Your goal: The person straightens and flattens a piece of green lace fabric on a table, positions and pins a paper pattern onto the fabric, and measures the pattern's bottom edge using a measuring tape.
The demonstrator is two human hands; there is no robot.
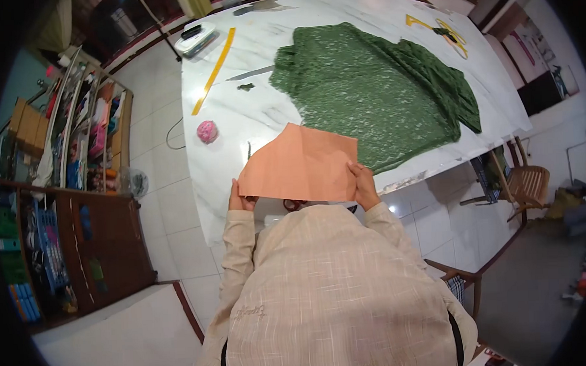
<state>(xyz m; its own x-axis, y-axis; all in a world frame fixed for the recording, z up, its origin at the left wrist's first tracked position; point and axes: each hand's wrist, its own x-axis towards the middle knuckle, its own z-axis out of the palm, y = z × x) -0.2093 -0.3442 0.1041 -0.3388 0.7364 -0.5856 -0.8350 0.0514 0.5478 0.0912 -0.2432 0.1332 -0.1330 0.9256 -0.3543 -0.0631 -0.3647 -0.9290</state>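
Observation:
An orange-brown paper pattern piece [302,161] with a curved top edge is held up at the near side of the table. My left hand [239,197] grips its lower left corner, thumb in front and fingers partly behind it. At its right edge my right hand [363,183] pinches the paper, with some fingers hidden behind. Just beyond the paper, green lace fabric [367,88] lies spread out, its right side folded and bunched. The paper overlaps the fabric's near left part in view. Something dark with reddish loops [294,204], partly hidden, shows under the paper's lower edge.
On the white marbled table [211,170] lie a yellow ruler [215,72], a pink ball-shaped item [207,131], a green scrap [245,87] and a clear container [196,40]. Yellow-handled scissors [455,40] rest at far right. A wooden chair [527,184] stands right; shelves [101,126] stand left.

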